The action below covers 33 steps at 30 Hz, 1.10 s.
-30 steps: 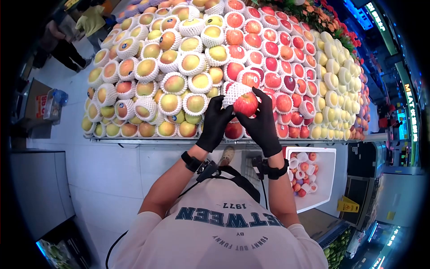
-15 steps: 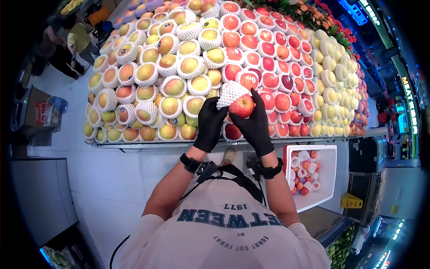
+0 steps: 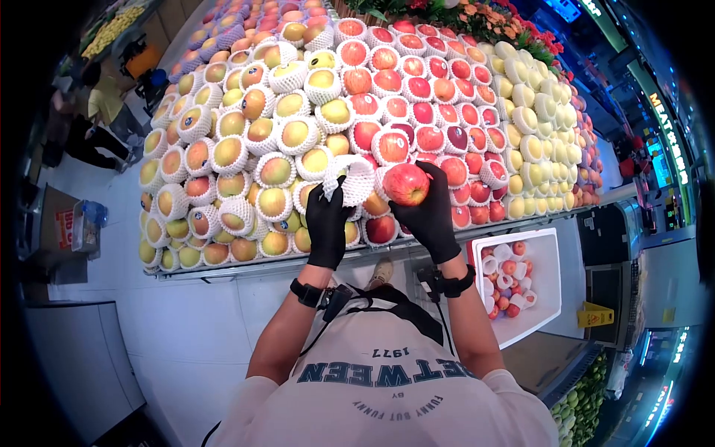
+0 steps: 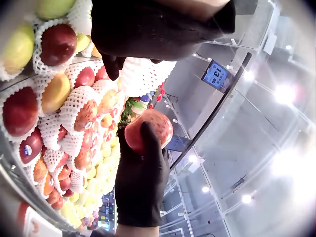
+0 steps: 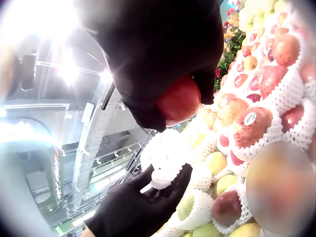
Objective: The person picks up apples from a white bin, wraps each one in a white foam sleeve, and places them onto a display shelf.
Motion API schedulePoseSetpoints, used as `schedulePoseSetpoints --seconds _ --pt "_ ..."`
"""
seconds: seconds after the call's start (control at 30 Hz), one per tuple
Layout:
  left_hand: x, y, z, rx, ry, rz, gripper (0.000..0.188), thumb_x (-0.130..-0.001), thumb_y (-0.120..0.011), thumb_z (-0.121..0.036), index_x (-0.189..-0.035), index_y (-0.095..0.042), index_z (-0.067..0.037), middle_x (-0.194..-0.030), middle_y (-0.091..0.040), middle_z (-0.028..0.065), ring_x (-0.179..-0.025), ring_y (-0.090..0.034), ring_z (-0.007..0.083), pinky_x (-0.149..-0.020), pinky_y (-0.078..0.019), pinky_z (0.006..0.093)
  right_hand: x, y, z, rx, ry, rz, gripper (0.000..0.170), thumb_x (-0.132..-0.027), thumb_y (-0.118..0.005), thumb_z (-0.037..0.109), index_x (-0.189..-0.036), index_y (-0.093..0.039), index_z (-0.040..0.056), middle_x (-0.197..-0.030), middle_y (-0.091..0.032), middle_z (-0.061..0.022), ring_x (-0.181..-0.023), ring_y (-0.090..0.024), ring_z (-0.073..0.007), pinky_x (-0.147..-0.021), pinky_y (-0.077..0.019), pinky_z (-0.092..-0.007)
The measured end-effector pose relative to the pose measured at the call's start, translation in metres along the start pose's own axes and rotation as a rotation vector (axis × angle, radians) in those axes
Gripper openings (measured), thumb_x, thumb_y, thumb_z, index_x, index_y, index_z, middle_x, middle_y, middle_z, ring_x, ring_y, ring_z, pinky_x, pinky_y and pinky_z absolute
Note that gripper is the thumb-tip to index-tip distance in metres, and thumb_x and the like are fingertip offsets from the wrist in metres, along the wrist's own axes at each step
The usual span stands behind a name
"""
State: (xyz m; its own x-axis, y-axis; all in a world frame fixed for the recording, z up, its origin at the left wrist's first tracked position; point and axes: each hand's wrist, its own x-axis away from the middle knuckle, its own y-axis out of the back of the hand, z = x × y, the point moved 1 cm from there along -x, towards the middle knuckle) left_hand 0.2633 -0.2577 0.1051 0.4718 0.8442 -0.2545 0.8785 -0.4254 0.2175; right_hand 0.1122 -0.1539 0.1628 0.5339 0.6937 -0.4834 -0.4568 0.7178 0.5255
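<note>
In the head view my black-gloved right hand grips a bare red apple, thumb and fingers round its sides. My left hand, gloved too, pinches a white foam net sleeve just left of the apple. The sleeve bulges open and holds no fruit. Seen from the left wrist, the right thumb lies across the apple. The right wrist view has the left fingers under the foam net, apart from the apple. Both hands are over the front of the fruit display.
Yellow-green apples in foam nets cover the display's left side, red ones the middle, pale yellow fruit the right. A metal rail edges the front. A white foam box with apples and nets stands on the right. People stand far left.
The foam net has come off the apple and moved left with my left hand. The apple stays in my right hand, and the hands are farther apart. The head view has shifted.
</note>
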Motion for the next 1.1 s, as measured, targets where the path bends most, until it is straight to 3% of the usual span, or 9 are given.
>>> schedulePoseSetpoints --seconds 0.17,0.23,0.3,0.37,0.47,0.57,0.7,1.0,1.1 --pt "0.003 0.004 0.007 -0.142 -0.096 0.062 0.047 -0.078 -0.067 0.0 -0.124 -0.055 -0.002 -0.11 -0.056 0.0166 -0.1 -0.058 0.0296 -0.085 -0.0488 0.0372 -0.001 0.027 -0.02 -0.226 -0.184 0.064 0.064 -0.075 -0.076 0.016 -0.127 -0.042 0.0004 -0.124 -0.051 -0.0142 -0.11 -0.055 -0.022 -0.091 -0.0483 -0.0357" --pt "0.004 -0.002 0.023 0.057 -0.025 0.051 0.042 -0.079 -0.066 0.001 -0.12 -0.055 0.0 -0.11 -0.058 0.0143 -0.1 -0.058 0.0268 -0.085 -0.0495 0.0354 0.006 0.029 -0.043 -1.019 -0.53 0.065 0.058 -0.079 -0.072 0.014 -0.127 -0.042 -0.0001 -0.124 -0.052 -0.0142 -0.11 -0.056 -0.0218 -0.091 -0.0488 -0.0363" --pt "0.006 -0.004 0.024 0.103 -0.037 0.057 0.033 -0.083 -0.064 0.003 -0.114 -0.054 0.001 -0.111 -0.06 0.0115 -0.1 -0.059 0.0223 -0.084 -0.0506 0.033 0.006 0.039 -0.043 -0.483 -0.42 0.29 0.047 -0.086 -0.063 0.013 -0.126 -0.043 -0.0015 -0.12 -0.056 -0.0151 -0.108 -0.058 -0.0229 -0.091 -0.0496 -0.0374" --pt "0.007 -0.005 0.023 0.219 0.029 0.081 0.033 -0.083 -0.063 0.003 -0.115 -0.054 0.001 -0.111 -0.059 0.0104 -0.1 -0.059 0.0213 -0.083 -0.0509 0.0328 0.003 0.038 -0.032 -0.597 -0.379 0.073 0.035 -0.077 -0.07 0.009 -0.109 -0.058 0.001 -0.1 -0.066 -0.0097 -0.09 -0.064 -0.0193 -0.08 -0.0518 -0.0341" --pt "0.01 -0.009 0.023 0.637 0.261 0.088 0.023 -0.091 -0.054 -0.007 -0.114 -0.054 -0.002 -0.107 -0.058 0.0057 -0.095 -0.057 0.0155 -0.078 -0.0495 0.0284 0.002 0.058 -0.035 -0.343 -0.233 0.284 0.045 -0.089 -0.057 0.024 -0.125 -0.044 -0.0006 -0.122 -0.056 -0.0136 -0.111 -0.056 -0.0231 -0.096 -0.0449 -0.0377" --pt "0.013 -0.016 0.021 0.733 0.382 0.028 0.032 -0.1 -0.044 -0.036 -0.108 -0.056 -0.007 -0.102 -0.058 0.0008 -0.083 -0.054 0.0082 -0.066 -0.0435 0.0218 0.01 0.066 -0.044 -0.494 -0.381 0.212 0.051 -0.088 -0.059 0.027 -0.13 -0.042 0.0035 -0.13 -0.052 -0.01 -0.12 -0.049 -0.0186 -0.103 -0.0379 -0.0381" --pt "0.013 -0.017 0.025 0.74 0.531 0.117 0.03 -0.101 -0.044 -0.035 -0.11 -0.056 -0.009 -0.109 -0.059 0.0011 -0.087 -0.055 0.009 -0.069 -0.0448 0.0218 0.015 0.082 -0.036 -0.388 -0.551 0.12 0.051 -0.086 -0.063 0.028 -0.13 -0.046 0.0086 -0.13 -0.053 -0.0061 -0.12 -0.049 -0.0172 -0.103 -0.0377 -0.0362" --pt "0.016 -0.043 0.02 0.892 0.446 0.192 0.029 -0.1 -0.044 -0.023 -0.125 -0.049 -0.008 -0.119 -0.054 0.0036 -0.107 -0.054 0.0155 -0.09 -0.0462 0.0299 0.036 0.12 -0.067 0.097 -0.244 -0.089 0.032 -0.076 -0.073 0.02 -0.104 -0.062 0.0104 -0.104 -0.067 -0.0061 -0.099 -0.063 -0.0198 -0.096 -0.0445 -0.0368" --pt "0.018 -0.054 0.028 0.431 0.182 0.297 0.028 -0.096 -0.047 -0.009 -0.124 -0.049 -0.007 -0.115 -0.054 0.0017 -0.103 -0.053 0.0114 -0.081 -0.0466 0.024 0.055 0.135 -0.091 -0.016 -0.354 -0.09 0.042 -0.082 -0.067 0.022 -0.12 -0.053 0.0096 -0.115 -0.061 -0.0096 -0.109 -0.057 -0.0239 -0.099 -0.0435 -0.039"
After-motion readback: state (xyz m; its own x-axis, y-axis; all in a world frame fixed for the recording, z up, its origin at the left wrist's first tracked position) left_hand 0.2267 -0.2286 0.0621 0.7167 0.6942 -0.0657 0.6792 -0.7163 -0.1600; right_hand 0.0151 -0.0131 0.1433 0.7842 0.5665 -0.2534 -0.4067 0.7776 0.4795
